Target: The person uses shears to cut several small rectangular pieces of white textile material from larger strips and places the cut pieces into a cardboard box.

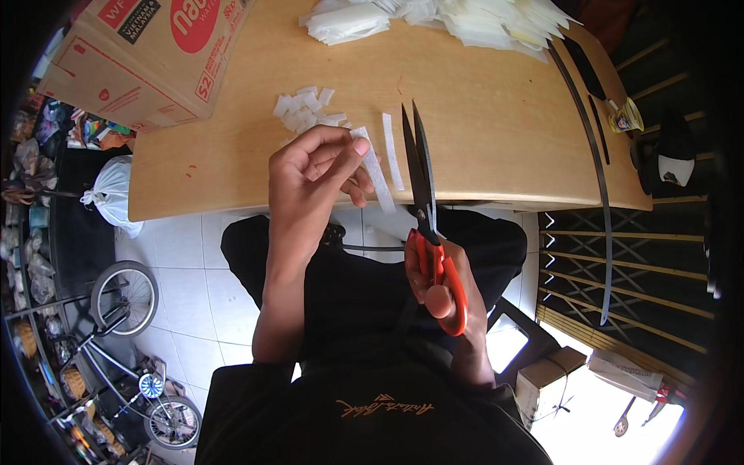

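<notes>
2 hands busy: left hand (314,174) pinches white strip (375,172); right hand (438,279) grips scissors (422,182).

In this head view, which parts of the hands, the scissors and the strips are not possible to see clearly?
- Left hand: its palm faces away; how the fingertips pinch the strip is hidden.
- Right hand: fingers inside the orange handles are covered by the scissors.
- Scissor blades: nearly shut; any gap is too thin to judge.
- Cut pieces: too small to count.
- Pile of sheets: cut off by the top edge.
</notes>
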`<control>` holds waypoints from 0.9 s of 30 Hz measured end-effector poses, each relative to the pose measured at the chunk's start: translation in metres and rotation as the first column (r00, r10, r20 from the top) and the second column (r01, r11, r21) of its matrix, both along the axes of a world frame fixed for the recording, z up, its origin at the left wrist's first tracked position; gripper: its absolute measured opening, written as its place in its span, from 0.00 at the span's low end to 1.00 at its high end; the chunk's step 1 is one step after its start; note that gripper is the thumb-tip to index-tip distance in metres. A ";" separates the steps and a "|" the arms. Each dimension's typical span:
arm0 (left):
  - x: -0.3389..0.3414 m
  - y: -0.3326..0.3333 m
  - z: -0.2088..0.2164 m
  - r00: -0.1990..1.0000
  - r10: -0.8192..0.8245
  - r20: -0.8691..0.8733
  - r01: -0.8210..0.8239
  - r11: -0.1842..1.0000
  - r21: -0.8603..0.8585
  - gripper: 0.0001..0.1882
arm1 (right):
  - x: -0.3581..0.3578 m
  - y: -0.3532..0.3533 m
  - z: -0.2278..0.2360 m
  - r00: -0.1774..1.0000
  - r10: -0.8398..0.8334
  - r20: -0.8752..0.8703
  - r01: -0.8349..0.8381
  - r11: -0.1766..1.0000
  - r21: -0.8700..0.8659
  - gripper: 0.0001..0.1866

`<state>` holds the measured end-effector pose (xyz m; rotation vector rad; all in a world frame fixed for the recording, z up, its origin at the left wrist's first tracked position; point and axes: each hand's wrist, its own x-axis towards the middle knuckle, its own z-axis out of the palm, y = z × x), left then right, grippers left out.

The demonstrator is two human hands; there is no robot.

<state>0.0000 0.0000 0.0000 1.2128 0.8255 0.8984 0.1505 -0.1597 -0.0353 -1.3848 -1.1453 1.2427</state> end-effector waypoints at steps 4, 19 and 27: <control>-0.003 0.000 0.000 0.999 -0.016 -0.032 0.018 0.997 0.080 0.07 | -0.006 -0.007 0.000 0.989 -0.129 -0.073 0.129 0.992 -0.006 0.54; 0.007 -0.036 0.004 0.840 0.005 -0.543 0.281 0.852 0.441 0.06 | 0.001 -0.014 -0.003 0.983 -0.155 -0.102 0.152 0.988 -0.038 0.47; 0.014 -0.039 0.000 0.812 0.223 -0.539 0.275 0.669 0.691 0.07 | 0.001 -0.015 0.000 0.980 -0.172 -0.102 0.166 0.984 -0.066 0.46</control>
